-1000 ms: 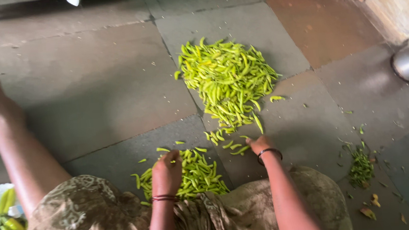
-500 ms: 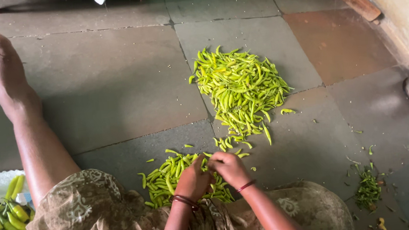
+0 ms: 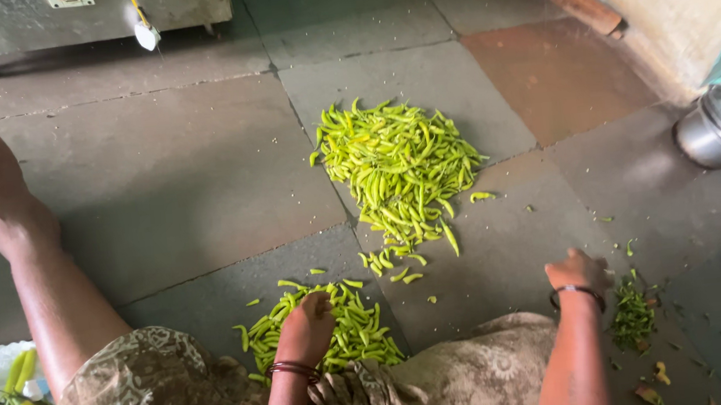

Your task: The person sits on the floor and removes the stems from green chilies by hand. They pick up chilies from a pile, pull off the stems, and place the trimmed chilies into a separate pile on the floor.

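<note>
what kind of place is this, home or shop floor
Most likely the floor of a home kitchen or small food-prep room. Loose green chillies lie heaped directly on grey stone floor tiles, a steel pot stands by the wall, and a metal cabinet base sits at the far edge.

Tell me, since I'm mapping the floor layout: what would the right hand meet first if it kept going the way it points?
Probably the stem scraps: the right hand points right and slightly forward, with the scraps just beside it, though depth is unclear.

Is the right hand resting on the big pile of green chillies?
No: the right hand is out beside the small heap of stems, well apart from the big pile of green chillies.
</note>
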